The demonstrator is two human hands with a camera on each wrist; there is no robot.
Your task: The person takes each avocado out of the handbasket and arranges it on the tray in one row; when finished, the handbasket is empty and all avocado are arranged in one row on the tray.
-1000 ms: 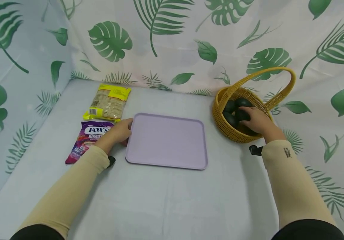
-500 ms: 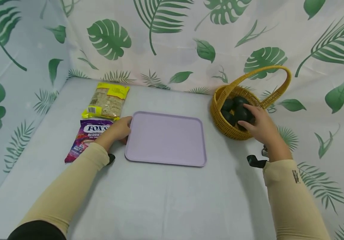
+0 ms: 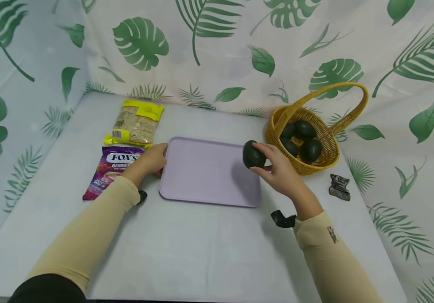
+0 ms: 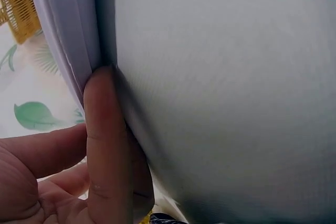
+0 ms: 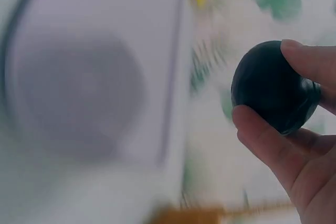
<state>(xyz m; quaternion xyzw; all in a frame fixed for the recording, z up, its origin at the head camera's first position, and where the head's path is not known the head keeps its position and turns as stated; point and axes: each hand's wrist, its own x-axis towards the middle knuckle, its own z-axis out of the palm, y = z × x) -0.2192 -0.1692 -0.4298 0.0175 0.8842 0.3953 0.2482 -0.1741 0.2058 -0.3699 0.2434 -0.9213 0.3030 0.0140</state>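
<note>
Sleeves (image 3: 340, 256), two, lie nearest us; beyond them we count one dark packet (image 3: 340, 187). The right hand (image 3: 279, 170) pinches one avocado (image 3: 254, 154) above the right end of one tray (image 3: 202, 170). The left hand (image 3: 152, 160) touches the tray's left edge; whether it pinches, we cannot tell. Farther, we see one purple bag (image 3: 109, 173), one basket (image 3: 317, 168) with four avocados (image 3: 310, 150), one yellow bag (image 3: 137, 125).

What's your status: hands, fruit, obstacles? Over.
Right hand holding dark fruit, raised near purple tray. Left hand touching tray's left edge. Nothing visible between fruit and tray.
</note>
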